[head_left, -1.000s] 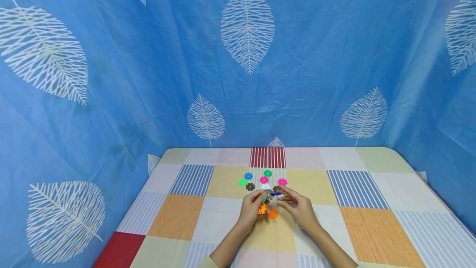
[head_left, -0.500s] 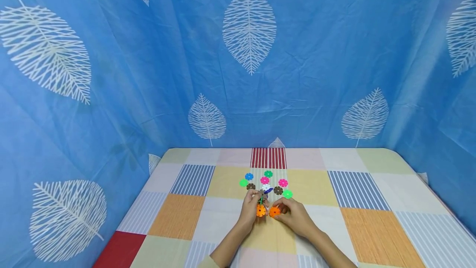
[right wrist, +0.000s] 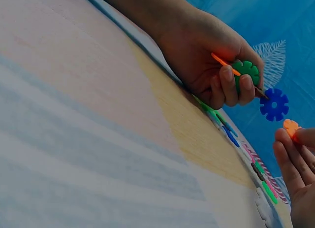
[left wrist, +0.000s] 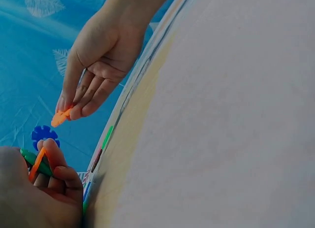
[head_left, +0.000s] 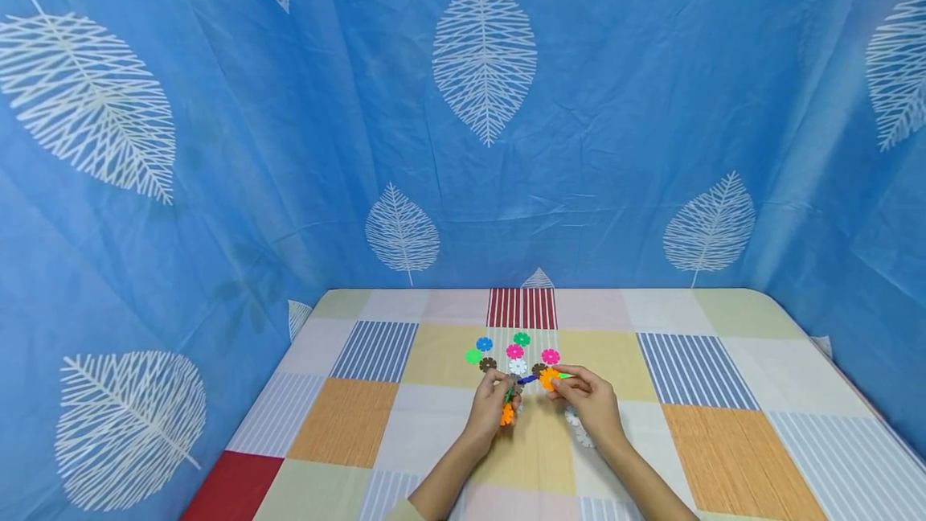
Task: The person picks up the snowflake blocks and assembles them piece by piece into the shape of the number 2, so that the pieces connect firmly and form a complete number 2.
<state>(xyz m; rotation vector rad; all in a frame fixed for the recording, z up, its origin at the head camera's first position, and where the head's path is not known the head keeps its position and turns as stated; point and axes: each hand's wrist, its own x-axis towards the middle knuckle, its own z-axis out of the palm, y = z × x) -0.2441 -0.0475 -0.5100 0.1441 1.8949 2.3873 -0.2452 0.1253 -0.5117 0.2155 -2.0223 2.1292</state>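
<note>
Held in the fingers of my left hand is a chain of joined notched plastic snowflake discs: an orange disc, a green disc, a grey-brown disc largely hidden by the fingers, and a blue disc at the outer end. My right hand pinches a loose orange disc between thumb and fingertips. That disc is close to the blue one; in both wrist views a small gap separates them. Both hands are raised above the table.
Behind the hands lie loose discs: blue, green, light green, pink, white and brown. White discs lie beside the right wrist. A patchwork cloth covers the table; a blue curtain surrounds it.
My right hand moved down to the orange disc on the table, pinched it and lifted it toward the blue disc. The left hand stays nearly in place and has turned the chain slightly.
</note>
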